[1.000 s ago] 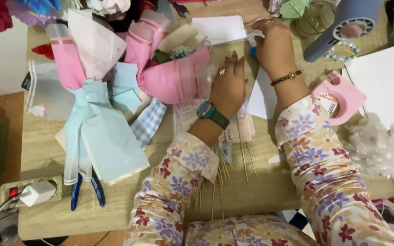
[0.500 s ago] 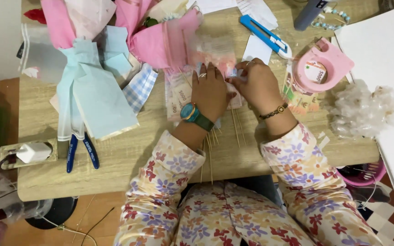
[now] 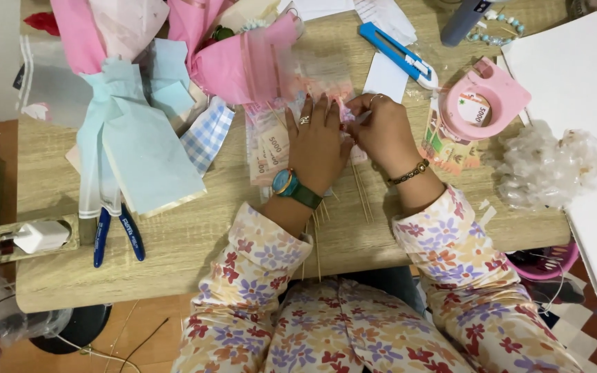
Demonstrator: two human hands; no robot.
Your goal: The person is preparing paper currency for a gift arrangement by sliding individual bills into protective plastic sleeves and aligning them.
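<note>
Pink, something small sits pinched between both hands at the desk's (image 3: 195, 242) middle, too hidden to identify. The left hand (image 3: 319, 141) lies over banknotes (image 3: 267, 148); the right hand (image 3: 381, 131) closes its fingertips on that small piece. Thin wooden sticks (image 3: 362, 197) run beneath the wrists. Since half a second ago, the hands have barely shifted.

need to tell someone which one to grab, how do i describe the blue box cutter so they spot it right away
Start at the wooden table and go to its far edge, beyond the right hand. The blue box cutter lies there at a slant on white paper slips, just left of the pink tape dispenser. It is the only bright blue, long flat tool with a white tip among pink and white things.
</note>
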